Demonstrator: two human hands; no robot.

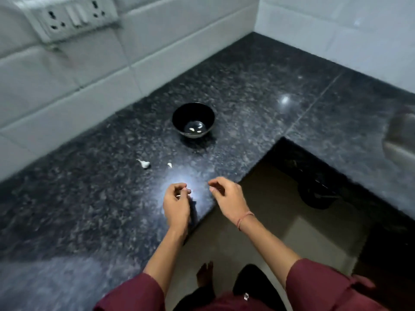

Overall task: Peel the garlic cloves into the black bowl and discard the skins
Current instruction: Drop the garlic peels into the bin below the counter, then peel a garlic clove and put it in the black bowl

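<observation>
Cloves (pixel 192 130) in bowl (pixel 179 113) on counter (pixel 247 97), garlic piece (pixel 145 164) and scrap (pixel 170 165) in front, wall (pixel 67 70) behind.

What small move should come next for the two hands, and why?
Probably the right hand should move to the garlic piece pinched in the left hand and pull at its skin. The hands are apart above the counter, and the piece is not yet in the black bowl. Blur hides whether it is already peeled.
</observation>
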